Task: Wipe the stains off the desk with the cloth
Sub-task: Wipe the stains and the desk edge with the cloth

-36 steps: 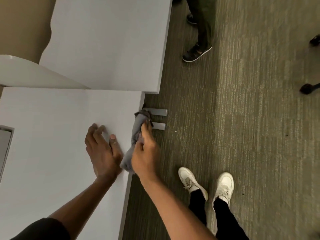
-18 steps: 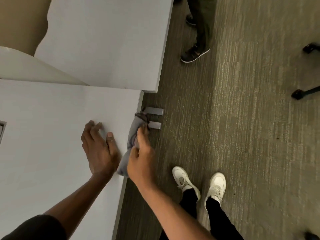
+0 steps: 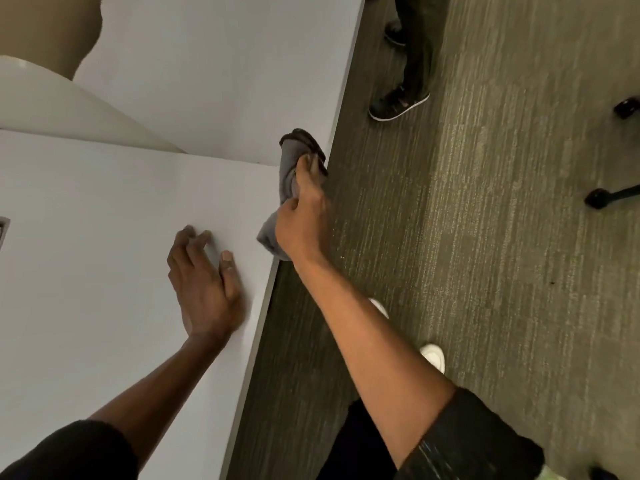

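The white desk (image 3: 104,237) fills the left of the view, its right edge running diagonally. My right hand (image 3: 303,216) grips a bunched grey cloth (image 3: 289,168) and presses it against the desk's far right corner, where it meets a second white desk (image 3: 225,71). The cloth's dark end sticks up past my fingers. My left hand (image 3: 204,282) lies flat on the desk top near the right edge, fingers spread, holding nothing. No stains show on the surface.
Olive carpet (image 3: 485,237) lies to the right. Another person's dark shoe (image 3: 398,102) and trouser leg stand near the far desk. Black chair-base feet (image 3: 602,195) are at the right edge. My white shoes (image 3: 433,355) are below my arm.
My right hand has slid the cloth further along the desk edge up to the far corner, hiding the grey metal brackets. My left hand stayed flat on the desk.
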Tool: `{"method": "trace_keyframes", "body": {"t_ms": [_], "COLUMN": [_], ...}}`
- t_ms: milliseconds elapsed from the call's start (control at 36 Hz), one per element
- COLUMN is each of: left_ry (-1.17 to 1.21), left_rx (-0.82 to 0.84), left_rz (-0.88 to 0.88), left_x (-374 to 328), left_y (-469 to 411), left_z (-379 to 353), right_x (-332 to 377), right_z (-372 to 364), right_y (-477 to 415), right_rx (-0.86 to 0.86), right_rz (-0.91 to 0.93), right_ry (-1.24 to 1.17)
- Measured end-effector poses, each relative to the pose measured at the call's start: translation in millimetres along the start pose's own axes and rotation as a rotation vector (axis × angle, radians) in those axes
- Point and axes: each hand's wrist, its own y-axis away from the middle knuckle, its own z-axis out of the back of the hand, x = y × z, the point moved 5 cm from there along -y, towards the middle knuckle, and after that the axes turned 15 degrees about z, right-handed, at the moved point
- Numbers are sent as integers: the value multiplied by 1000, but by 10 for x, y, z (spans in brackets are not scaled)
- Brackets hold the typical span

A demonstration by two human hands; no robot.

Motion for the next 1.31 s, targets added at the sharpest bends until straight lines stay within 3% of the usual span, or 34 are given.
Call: {"method": "trace_keyframes", "body": {"t_ms": [83,278,417,611,889,1111,1250,1306], "left_ry": [4,21,21,62,60,53,55,42], "left_rx": [9,26,43,56,109,114,102,98], "left_rz": [2,14,21,15,70,70,64,61], "left_x": [-3,59,94,113,89,65,60,54], "left_y": [2,-31,-42,-41,-32,-36,-24,-25], "left_z": [3,-24,-54,-55,-27,9,37,30], "right_x": [49,-59,24,136,118,203,146,103], "right_z": [-58,-90,-115,-64,-46,-83,159,317], "right_y": [348,1265,803,120,882,313,14,-94], "right_rx": [36,326,482,517,582,649,551,466], "right_rz": [129,452,543,541,521,460,438,238], "right_ry": [119,657,804,896,956,951,715,433]}}
